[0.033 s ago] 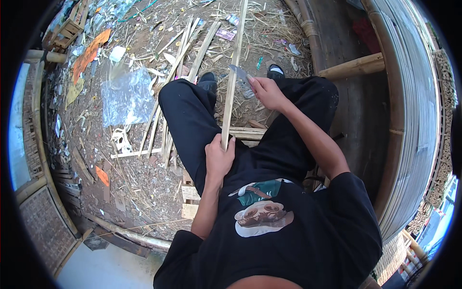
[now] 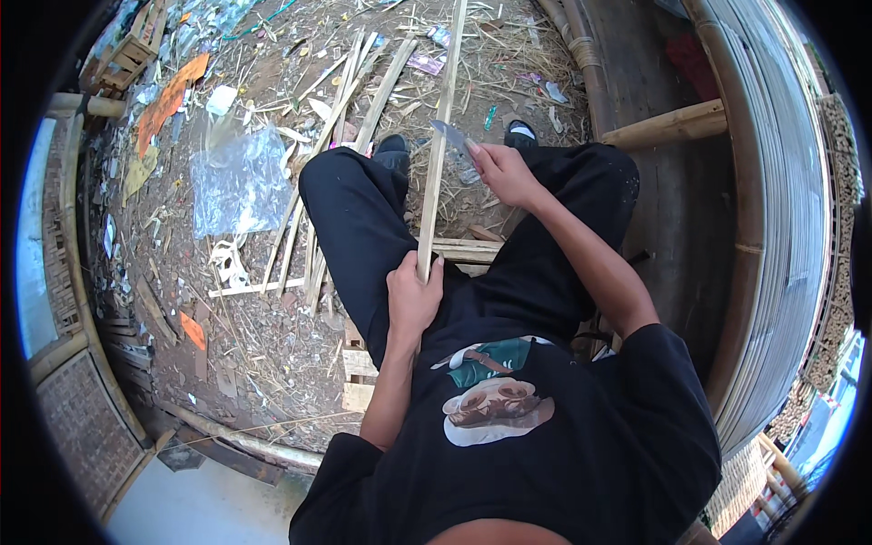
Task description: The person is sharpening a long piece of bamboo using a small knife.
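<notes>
My left hand (image 2: pixel 415 293) is closed around the near end of a long pale bamboo strip (image 2: pixel 440 150) at my lap. From there the strip runs away between my knees toward the far edge of the view. My right hand (image 2: pixel 505 174) grips a knife (image 2: pixel 451 137), its handle mostly hidden by the fingers. The blade points up and left, and its tip end lies across the strip in this view. Whether the edge touches the wood I cannot tell.
More bamboo strips (image 2: pixel 385 95) lie on the littered ground beyond my left knee. Left of them is a clear plastic sheet (image 2: pixel 238 186), with an orange scrap (image 2: pixel 170 102) farther out. A bamboo-framed structure (image 2: pixel 747 227) stands close on my right. Wooden slats (image 2: pixel 360 363) show beside my left forearm.
</notes>
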Tool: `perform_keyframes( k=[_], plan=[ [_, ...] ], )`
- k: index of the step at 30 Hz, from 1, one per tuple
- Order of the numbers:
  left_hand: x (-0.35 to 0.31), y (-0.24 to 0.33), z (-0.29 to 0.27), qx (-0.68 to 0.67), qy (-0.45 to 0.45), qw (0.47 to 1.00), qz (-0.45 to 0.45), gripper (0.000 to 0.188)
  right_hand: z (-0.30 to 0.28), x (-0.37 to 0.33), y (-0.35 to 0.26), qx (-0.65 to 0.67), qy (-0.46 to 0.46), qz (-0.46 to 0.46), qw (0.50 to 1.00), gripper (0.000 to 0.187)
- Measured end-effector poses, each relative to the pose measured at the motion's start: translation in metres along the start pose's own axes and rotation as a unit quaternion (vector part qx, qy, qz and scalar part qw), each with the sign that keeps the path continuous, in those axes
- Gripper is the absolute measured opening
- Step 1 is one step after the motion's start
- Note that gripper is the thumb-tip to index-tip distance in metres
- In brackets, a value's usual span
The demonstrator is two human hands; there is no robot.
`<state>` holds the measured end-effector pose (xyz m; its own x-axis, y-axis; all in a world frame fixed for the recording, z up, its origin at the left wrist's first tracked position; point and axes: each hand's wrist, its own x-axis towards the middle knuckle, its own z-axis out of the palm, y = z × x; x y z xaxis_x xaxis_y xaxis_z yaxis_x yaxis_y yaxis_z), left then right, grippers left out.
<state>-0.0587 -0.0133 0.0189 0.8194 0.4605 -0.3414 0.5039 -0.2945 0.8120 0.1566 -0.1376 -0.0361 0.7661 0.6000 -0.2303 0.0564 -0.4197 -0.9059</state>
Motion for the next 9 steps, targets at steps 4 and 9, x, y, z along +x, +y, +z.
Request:
perform_keyframes(
  k=[4, 9],
  plan=[
    [-0.003, 0.000, 0.004, 0.036, -0.002, 0.999, 0.020, 0.027, -0.004, 0.003, -0.012, -0.123, 0.134, -0.068, 0.981, 0.038],
    [0.000, -0.006, 0.006, 0.050, -0.015, 0.999, 0.016, 0.027, -0.015, 0.019, 0.008, -0.051, 0.036, -0.007, 0.998, 0.034]
  ],
)
